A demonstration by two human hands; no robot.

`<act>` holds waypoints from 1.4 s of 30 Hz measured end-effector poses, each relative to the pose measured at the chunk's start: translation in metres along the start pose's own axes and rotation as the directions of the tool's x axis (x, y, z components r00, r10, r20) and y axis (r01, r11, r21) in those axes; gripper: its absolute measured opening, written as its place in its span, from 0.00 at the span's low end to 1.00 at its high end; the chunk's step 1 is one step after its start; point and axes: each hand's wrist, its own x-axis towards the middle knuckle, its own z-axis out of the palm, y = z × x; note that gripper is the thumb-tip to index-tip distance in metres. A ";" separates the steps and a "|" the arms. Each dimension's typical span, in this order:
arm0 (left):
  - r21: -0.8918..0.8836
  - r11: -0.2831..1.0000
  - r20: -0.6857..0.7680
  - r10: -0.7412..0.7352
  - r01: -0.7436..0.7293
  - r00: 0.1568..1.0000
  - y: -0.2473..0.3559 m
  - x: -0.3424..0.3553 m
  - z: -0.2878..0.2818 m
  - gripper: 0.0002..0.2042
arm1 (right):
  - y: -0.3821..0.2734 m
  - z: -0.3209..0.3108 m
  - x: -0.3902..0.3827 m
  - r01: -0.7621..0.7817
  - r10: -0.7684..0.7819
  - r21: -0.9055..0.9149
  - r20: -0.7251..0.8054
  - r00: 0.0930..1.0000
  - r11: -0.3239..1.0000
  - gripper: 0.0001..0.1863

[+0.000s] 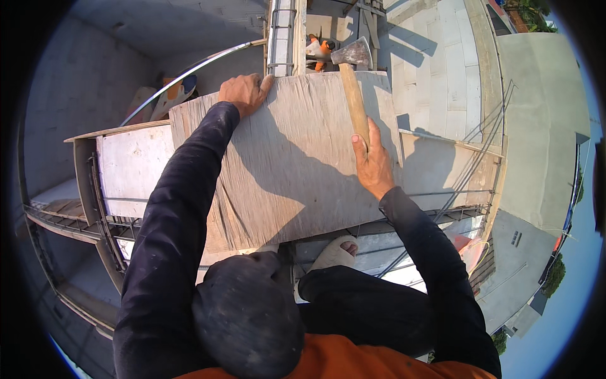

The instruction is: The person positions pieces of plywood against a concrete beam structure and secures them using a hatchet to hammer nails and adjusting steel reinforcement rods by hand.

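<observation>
A weathered plywood sheet (297,145) lies in front of me across the framework, its surface splintered and streaked. My left hand (245,95) is closed at its far left edge, fingers curled over the rim and the thumb along it. A hatchet (355,104) with a pale wooden handle and a dull metal head is gripped in my right hand (375,163), low on the handle. The head is raised past the far edge of the sheet, apart from the wood. Both forearms wear dark sleeves.
Steel reinforcing bars (281,38) run within a beam form beyond the sheet. At the far side, below, is another person in orange (320,54). My bent knee (246,316) and pale shoe (338,252) are close to the sheet. Grey roofs (546,126) lie to the right.
</observation>
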 end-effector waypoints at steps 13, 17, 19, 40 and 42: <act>0.033 0.999 -0.089 0.036 -0.033 0.995 -0.006 -0.001 0.006 0.29 | 0.012 0.013 0.018 -0.067 0.068 -0.043 0.035 0.997 0.997 0.33; 0.055 0.999 -0.068 0.005 -0.002 0.998 0.002 0.001 0.007 0.29 | 0.022 -0.013 0.011 -0.162 0.157 0.051 0.089 0.984 0.985 0.35; 0.038 0.999 -0.075 0.005 -0.002 0.997 -0.004 -0.004 0.007 0.30 | 0.026 -0.032 -0.007 -0.106 0.105 0.035 0.012 0.994 0.994 0.35; 0.066 0.887 -0.276 0.456 -0.456 0.846 0.148 -0.201 -0.223 0.14 | 0.175 0.048 -0.363 -0.604 0.728 0.418 -0.270 0.630 0.679 0.36; 0.200 0.782 -0.247 0.623 -0.590 0.742 0.153 -0.220 -0.232 0.16 | 0.189 0.077 -0.368 -0.581 0.693 0.388 -0.286 0.662 0.715 0.38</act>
